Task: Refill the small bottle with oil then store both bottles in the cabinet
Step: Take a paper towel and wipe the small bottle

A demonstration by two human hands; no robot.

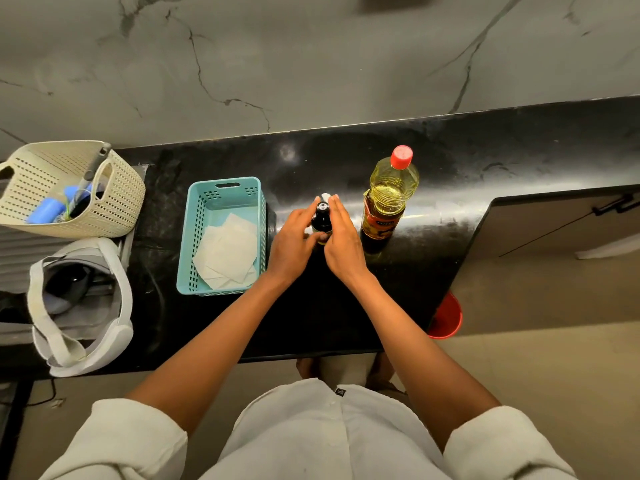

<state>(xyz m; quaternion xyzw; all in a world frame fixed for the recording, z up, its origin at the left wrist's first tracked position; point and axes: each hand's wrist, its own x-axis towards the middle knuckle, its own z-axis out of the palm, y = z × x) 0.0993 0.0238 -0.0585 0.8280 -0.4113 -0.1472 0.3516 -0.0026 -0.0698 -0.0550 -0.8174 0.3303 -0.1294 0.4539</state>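
Note:
A small bottle (322, 216) with a black top stands on the black counter (346, 306) between both my hands. My left hand (294, 239) wraps its left side, thumb curled across the front. My right hand (341, 242) lies against its right side with the fingers fairly straight and the fingertips near the top. Just to the right stands the large oil bottle (388, 199), upright, with yellow oil, a red cap and an orange label; neither hand touches it.
A teal basket (194, 237) holding white paper napkins sits left of my hands. Further left are a cream perforated basket (114, 188) with utensils and a white bag (79, 355). A cabinet door (554, 230) is at the right, with a red bucket (446, 317) below the counter edge.

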